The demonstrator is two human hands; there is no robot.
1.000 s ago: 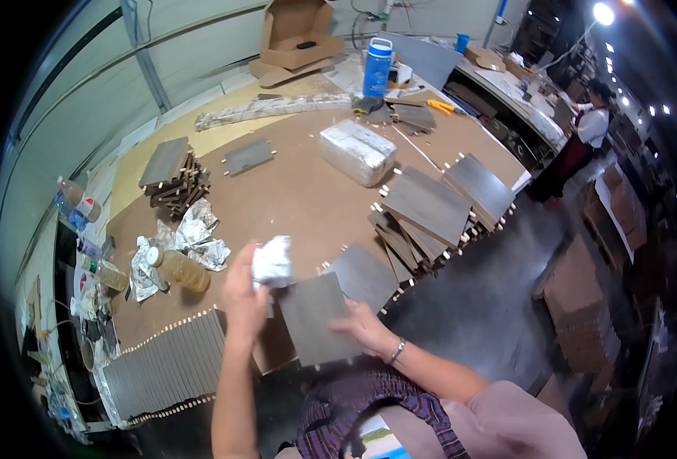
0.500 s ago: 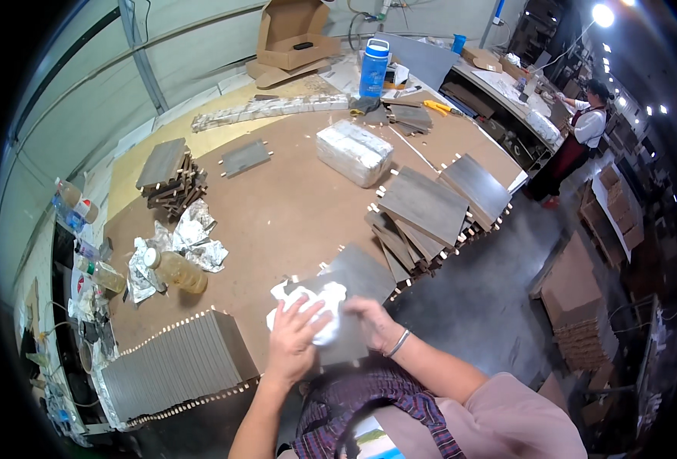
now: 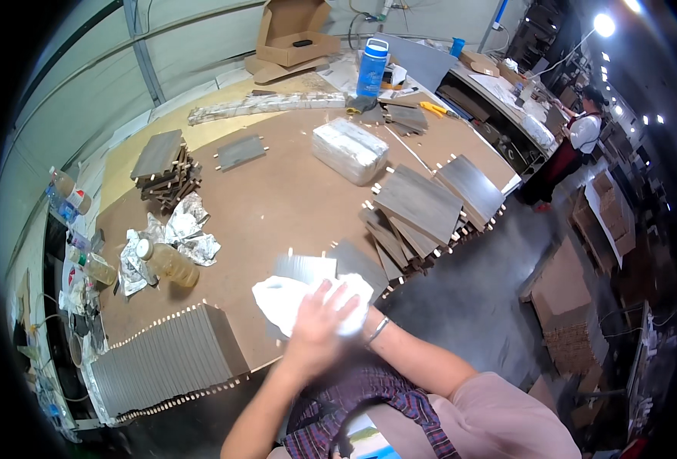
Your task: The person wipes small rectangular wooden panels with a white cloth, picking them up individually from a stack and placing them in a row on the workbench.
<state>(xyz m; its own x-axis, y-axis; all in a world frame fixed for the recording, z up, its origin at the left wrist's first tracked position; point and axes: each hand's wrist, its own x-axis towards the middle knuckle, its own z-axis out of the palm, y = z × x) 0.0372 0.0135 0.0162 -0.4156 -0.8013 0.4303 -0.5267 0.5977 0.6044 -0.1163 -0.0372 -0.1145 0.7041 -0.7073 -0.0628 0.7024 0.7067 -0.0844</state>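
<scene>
Nearest me, my left hand [image 3: 317,325] lies flat and spread on a crumpled white cloth [image 3: 292,300], pressing it onto a thin grey rectangular panel [image 3: 305,269] at the near edge of the brown board worktable [image 3: 277,191]; a second ago that hand held the cloth bunched up above the panel, so it has come down and the cloth has opened out. My right hand [image 3: 354,310] sits just beside it under the cloth's right end, a bracelet at its wrist; I cannot tell whether it is gripping or only resting. To my left a ribbed stack of grey panels [image 3: 162,359] stands on edge; beyond it a lying amber bottle [image 3: 169,262] touches crumpled foil wraps [image 3: 182,229]. Right of the cloth, a fanned pile of grey panels with pegs [image 3: 423,210] has stayed put; farther off sit a plastic-wrapped white bundle [image 3: 350,149], a blue bottle [image 3: 371,67] and an open cardboard box [image 3: 292,34].
</scene>
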